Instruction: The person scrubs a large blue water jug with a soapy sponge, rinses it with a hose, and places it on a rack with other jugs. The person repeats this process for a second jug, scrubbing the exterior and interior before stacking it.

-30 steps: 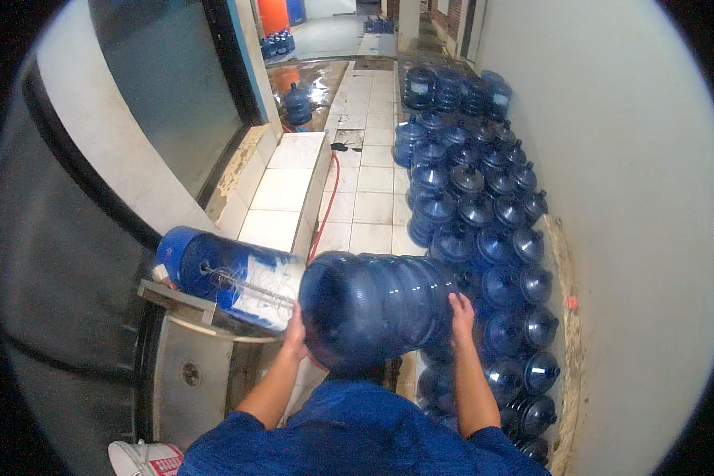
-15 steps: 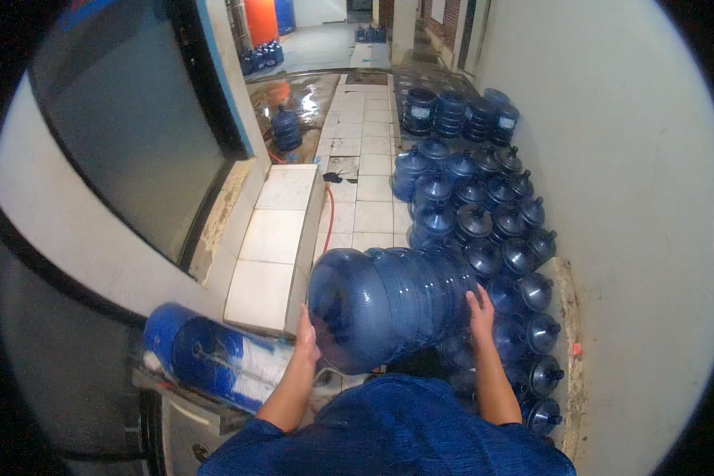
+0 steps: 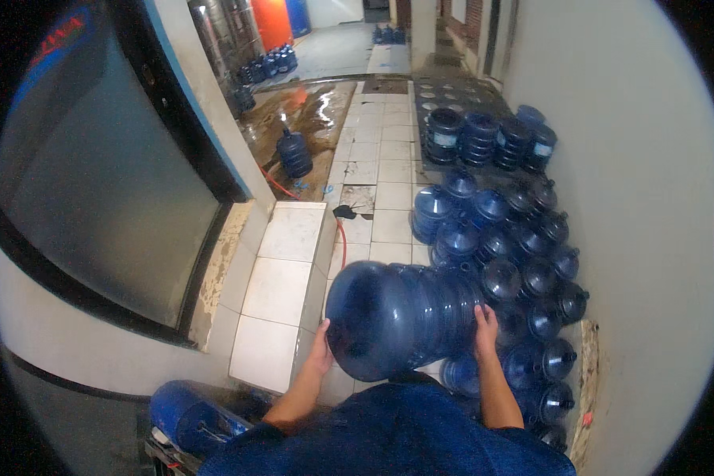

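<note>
A large blue water jug lies sideways between my hands, held up in front of my body with its broad end to the left. My left hand presses against that broad end. At the other end my right hand grips the jug near its neck, which is hidden from me. Beneath and right of my right hand stand several upright blue jugs in rows along the wall.
A white tiled ledge is on my left, with a blue cylinder below it. A red hose lies on the tiled walkway. A lone jug stands on wet floor. Darker jugs stand farther right.
The view has shifted forward and turned slightly left, so the ledge and jug rows appear lower. The jug stays between both hands.
</note>
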Motion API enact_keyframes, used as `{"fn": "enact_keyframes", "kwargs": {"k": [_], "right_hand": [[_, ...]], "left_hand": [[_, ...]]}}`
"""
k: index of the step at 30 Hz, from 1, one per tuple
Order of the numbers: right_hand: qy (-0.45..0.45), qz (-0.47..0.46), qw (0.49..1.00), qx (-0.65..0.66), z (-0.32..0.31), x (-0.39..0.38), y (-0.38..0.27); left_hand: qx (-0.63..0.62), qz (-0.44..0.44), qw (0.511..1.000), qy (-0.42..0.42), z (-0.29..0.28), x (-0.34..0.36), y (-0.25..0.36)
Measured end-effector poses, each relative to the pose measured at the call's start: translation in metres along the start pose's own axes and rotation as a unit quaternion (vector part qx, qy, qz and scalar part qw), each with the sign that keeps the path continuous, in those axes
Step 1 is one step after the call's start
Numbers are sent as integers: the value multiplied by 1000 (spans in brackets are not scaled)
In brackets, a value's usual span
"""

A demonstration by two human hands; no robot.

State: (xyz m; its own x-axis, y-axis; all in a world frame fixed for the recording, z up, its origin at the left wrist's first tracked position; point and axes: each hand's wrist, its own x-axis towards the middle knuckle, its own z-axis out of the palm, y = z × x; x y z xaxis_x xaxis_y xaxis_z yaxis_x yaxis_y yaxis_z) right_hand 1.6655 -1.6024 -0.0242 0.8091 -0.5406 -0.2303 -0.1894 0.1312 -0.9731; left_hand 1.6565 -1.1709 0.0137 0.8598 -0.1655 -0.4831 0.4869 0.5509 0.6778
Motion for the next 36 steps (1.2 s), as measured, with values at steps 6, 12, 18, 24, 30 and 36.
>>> {"fn": "enact_keyframes", "kwargs": {"k": [6,12,18,24,30,36], "right_hand": [[-86,15,995,57,175,232,-109],[-128,21,991,29,375,404,-145],[-156,17,986,65,568,594,-206],[-77,-122,986,-83,690,777,-294],[-139,-161,975,-72,775,934,-395],[-234,-154,954,-106,895,1173,-489]], "left_hand": [[-55,71,994,-59,59,183,119],[-96,105,989,38,87,353,250],[-114,166,980,1,99,581,431],[-137,138,979,-62,145,835,585],[-83,155,982,-72,261,1093,697],[-29,174,977,-121,382,1352,786]]}}
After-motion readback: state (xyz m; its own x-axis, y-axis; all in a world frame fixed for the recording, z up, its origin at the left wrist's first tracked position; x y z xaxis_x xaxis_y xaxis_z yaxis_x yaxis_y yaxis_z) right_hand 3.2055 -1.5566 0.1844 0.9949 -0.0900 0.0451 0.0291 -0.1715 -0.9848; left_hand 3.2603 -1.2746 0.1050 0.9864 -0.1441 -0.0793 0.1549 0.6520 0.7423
